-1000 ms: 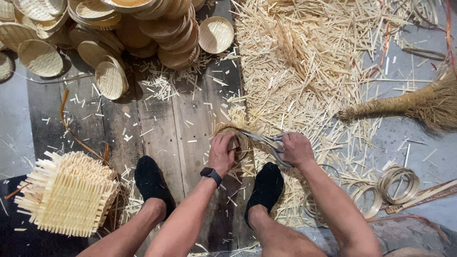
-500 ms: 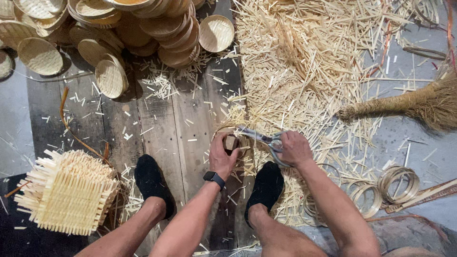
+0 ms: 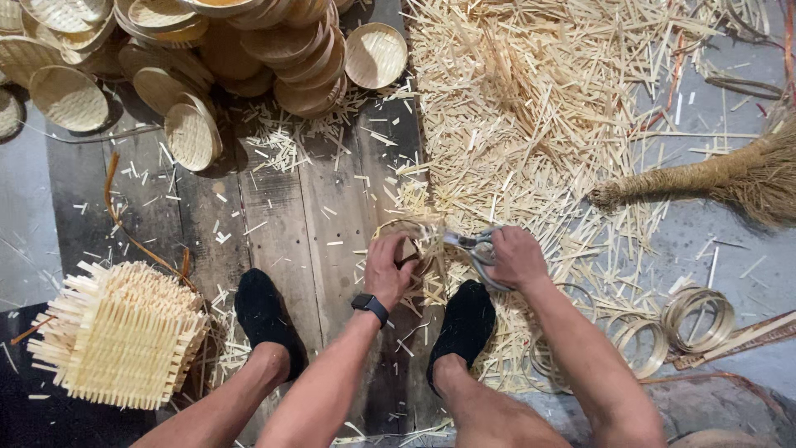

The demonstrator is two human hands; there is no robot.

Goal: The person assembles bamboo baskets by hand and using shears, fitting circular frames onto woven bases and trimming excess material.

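My left hand (image 3: 388, 270) grips a small round woven bamboo basket (image 3: 408, 241) with loose strip ends sticking out of its rim, held just above the plank floor between my feet. My right hand (image 3: 516, 255) is closed on the handles of metal shears (image 3: 466, 243), whose blades point left at the basket's rim. A dark watch sits on my left wrist. My feet in black socks rest on either side of my left forearm.
A heap of finished round baskets (image 3: 249, 41) lies at the top left. A stack of square woven mats (image 3: 116, 336) sits at the lower left. Bamboo offcuts (image 3: 539, 108) cover the floor on the right, with a straw broom (image 3: 730, 178) and coiled bamboo rings (image 3: 701, 315).
The basket has been turned a little in my left hand, and the shears have shifted along its rim. Both hands stay in the same spot.
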